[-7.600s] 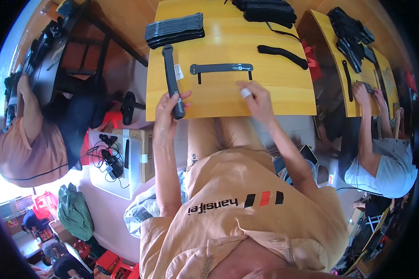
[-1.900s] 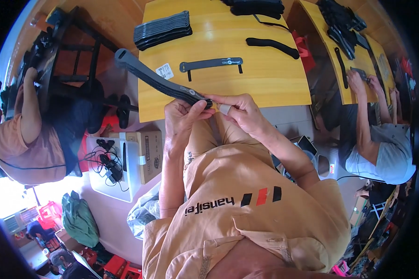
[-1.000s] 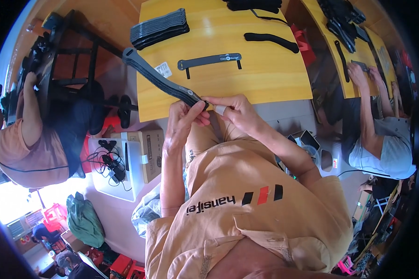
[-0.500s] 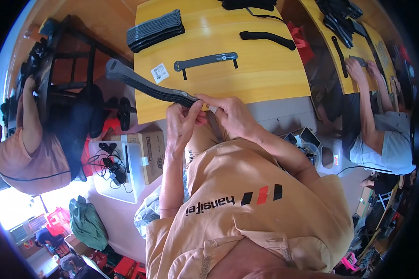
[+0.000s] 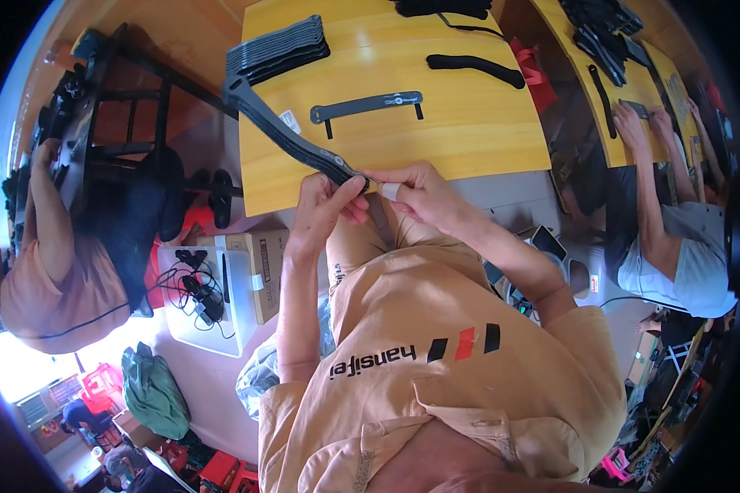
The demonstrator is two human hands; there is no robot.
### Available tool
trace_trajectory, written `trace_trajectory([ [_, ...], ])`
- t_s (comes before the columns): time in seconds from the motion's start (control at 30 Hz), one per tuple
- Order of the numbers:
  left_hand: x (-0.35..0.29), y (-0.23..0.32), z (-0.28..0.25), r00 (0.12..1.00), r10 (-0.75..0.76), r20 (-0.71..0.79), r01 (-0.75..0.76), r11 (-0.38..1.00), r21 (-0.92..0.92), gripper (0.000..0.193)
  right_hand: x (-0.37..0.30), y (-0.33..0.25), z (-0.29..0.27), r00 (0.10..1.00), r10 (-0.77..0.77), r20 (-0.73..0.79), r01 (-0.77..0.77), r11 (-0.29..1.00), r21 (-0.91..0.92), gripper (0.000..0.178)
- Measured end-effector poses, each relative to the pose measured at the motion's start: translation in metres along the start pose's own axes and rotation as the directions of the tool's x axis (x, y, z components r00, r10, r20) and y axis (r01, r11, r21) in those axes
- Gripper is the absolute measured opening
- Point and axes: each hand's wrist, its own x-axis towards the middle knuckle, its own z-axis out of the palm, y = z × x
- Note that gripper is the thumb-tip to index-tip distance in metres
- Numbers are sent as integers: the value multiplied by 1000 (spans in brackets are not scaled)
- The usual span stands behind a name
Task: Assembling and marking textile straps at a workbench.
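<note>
My left hand (image 5: 327,209) is closed round the near end of a bundle of dark grey, flat, curved straps (image 5: 284,134). The bundle slants up and away to the left, over the table edge. At that same near end, my right hand (image 5: 426,193) pinches with thumb and forefinger, touching the straps; how many it grips is hidden. A pale band wraps one of its fingers. Beyond my hands, a single grey strap (image 5: 368,107) with two short black tabs lies on the yellow table (image 5: 460,148). A white label (image 5: 290,122) is partly behind the bundle.
A stack of grey straps (image 5: 275,48) stands at the table's far left. A black strap (image 5: 475,66) and a black pile (image 5: 444,6) lie at the right and back. Left of me is a clear bin (image 5: 237,304) with cables. Co-workers sit on both sides.
The bundle's far end has swung away from me and to the right, now steeper and partly covering the label. Both hands stay at its near end, having shifted slightly.
</note>
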Motion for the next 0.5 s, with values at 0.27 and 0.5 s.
trace_trajectory([
  [0.27, 2, 7, 10, 994, 35, -106, -32, 999, 32, 20, -9, -21, 25, 868, -495, -47, 186, 411, -893, 47],
  [0.5, -1, 9, -3, 999, 26, 37, -28, 998, 51, 20, 7, 6, 7, 889, -458, -24, 376, 758, -532, 49],
])
